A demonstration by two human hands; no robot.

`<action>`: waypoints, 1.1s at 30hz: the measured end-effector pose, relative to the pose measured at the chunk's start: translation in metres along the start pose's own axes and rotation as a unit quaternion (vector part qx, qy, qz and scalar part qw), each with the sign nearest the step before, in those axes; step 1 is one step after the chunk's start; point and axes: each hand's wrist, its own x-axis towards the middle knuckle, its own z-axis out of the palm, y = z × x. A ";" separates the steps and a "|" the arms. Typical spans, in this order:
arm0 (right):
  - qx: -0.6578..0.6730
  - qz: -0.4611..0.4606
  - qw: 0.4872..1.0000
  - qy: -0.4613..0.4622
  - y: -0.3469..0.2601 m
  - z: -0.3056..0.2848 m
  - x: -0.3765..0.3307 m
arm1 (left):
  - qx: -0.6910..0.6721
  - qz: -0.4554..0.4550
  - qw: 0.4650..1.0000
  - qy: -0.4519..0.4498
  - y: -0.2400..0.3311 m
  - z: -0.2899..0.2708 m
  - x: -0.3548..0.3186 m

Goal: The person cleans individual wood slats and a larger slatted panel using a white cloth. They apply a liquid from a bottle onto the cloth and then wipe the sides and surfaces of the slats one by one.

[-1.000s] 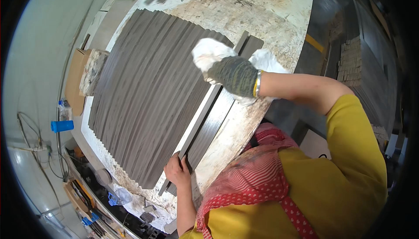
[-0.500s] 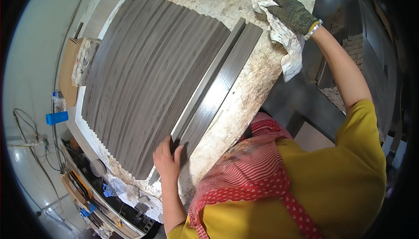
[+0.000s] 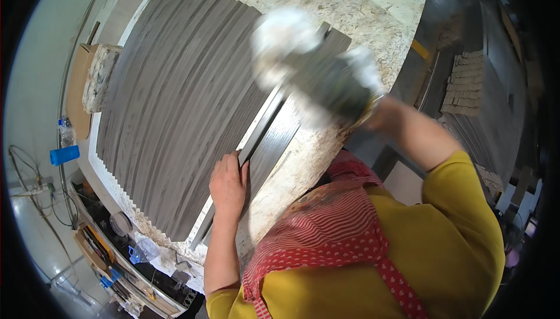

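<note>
My left hand [image 3: 228, 185] is bare and closed around the near part of a narrow grey wood-grain strip [image 3: 256, 137], thumb on its right side, fingers on its left. Just right of it lies a wider, shiny grey board [image 3: 274, 149]. My right hand [image 3: 331, 86], in a dark knitted glove, passes over the far part of both pieces. It is smeared by motion, with a white crumpled cloth [image 3: 284, 34] bunched in its grip. Left of the strip, many matching grey boards [image 3: 181, 103] lie side by side, edges stepped.
The boards rest on a stained, pale worktable [image 3: 303, 170]. At its left edge are a cardboard piece [image 3: 79, 88] and a plastic-wrapped bundle [image 3: 100, 80]. A blue-capped bottle [image 3: 65, 144] stands beside the wall. Stacked pale pieces [image 3: 465, 83] stand at the right, beyond the table edge.
My right hand has swept the white cloth left from the table's far right edge to above the strip and board. My left hand has moved slightly up along the strip, its fingers closing on it.
</note>
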 end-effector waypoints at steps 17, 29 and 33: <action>-0.330 0.238 0.912 0.055 0.023 -0.182 0.010 | 0.024 0.009 1.000 0.013 -0.002 0.005 -0.010; 0.120 -0.066 0.991 0.002 0.003 0.003 -0.014 | 0.036 0.012 0.999 0.038 0.000 0.011 -0.014; -0.361 -0.127 0.924 0.017 0.031 -0.046 0.027 | 0.010 0.010 0.999 0.040 0.000 0.006 -0.013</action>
